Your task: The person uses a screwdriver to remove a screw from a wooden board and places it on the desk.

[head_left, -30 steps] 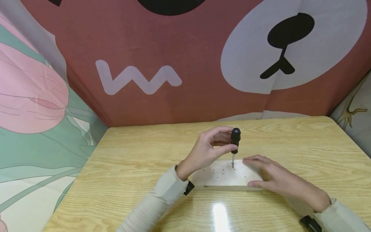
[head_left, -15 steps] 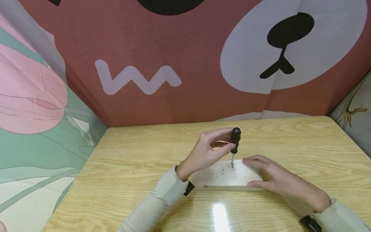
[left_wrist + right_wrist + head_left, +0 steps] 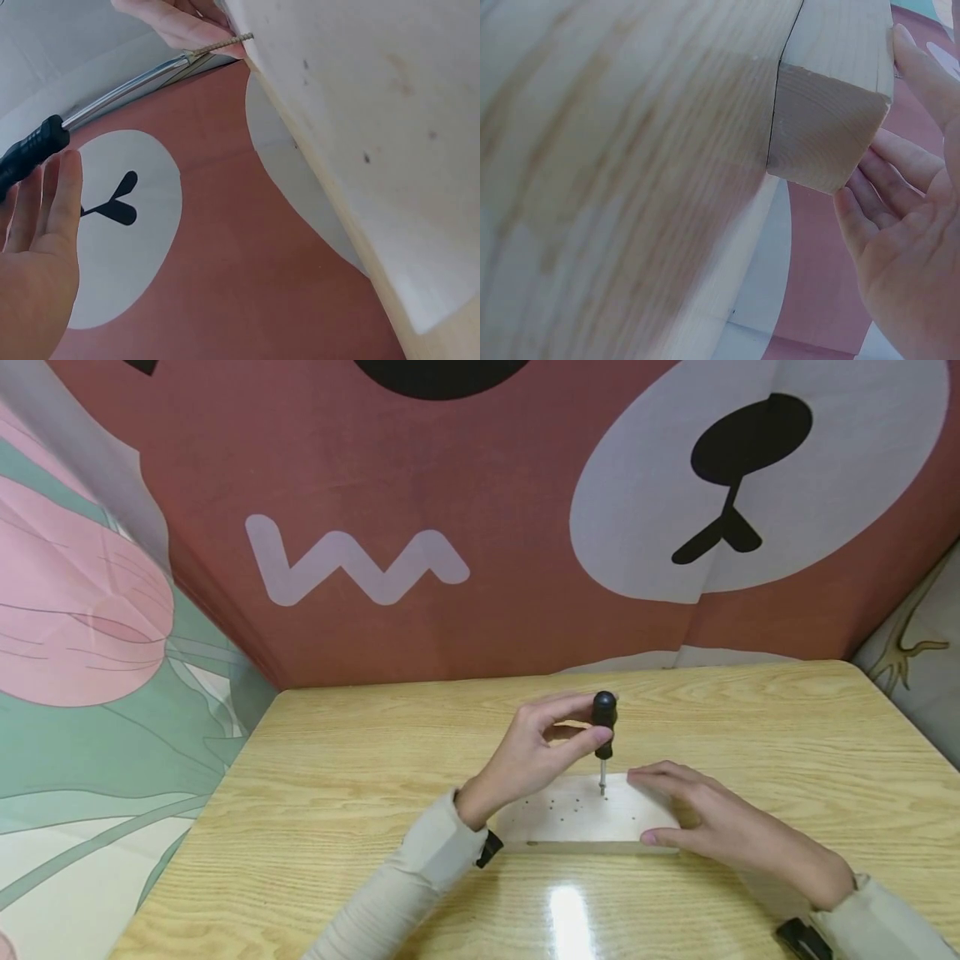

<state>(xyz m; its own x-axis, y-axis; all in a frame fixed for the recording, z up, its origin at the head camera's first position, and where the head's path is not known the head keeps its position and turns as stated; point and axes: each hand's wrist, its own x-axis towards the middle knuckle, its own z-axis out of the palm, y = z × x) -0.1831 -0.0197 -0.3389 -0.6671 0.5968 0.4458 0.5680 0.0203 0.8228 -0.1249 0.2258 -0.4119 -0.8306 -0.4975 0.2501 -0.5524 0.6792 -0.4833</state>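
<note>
My left hand point(image 3: 525, 756) pinches the black handle of a screwdriver point(image 3: 604, 718) between thumb and fingers. The tool stands nearly upright over a pale wooden block point(image 3: 555, 827). At its tip a threaded screw point(image 3: 225, 45) meets the block's top face, and in the left wrist view part of its thread shows above the wood. Several small dark holes dot that face. At the block's right end, my right hand point(image 3: 720, 818) holds it with the thumb on the near side and fingers on the far side. The block's end grain point(image 3: 825, 127) shows in the right wrist view beside those fingers.
The block lies on a wood-grain table point(image 3: 360, 793), near its middle right. Behind the table hangs a reddish-brown cloth point(image 3: 450, 635) with a cartoon face. A floral cloth point(image 3: 90, 693) hangs at the left.
The screwdriver's handle has tipped slightly left, and the left fingers have shifted a little around it. The right hand and the block stay in place.
</note>
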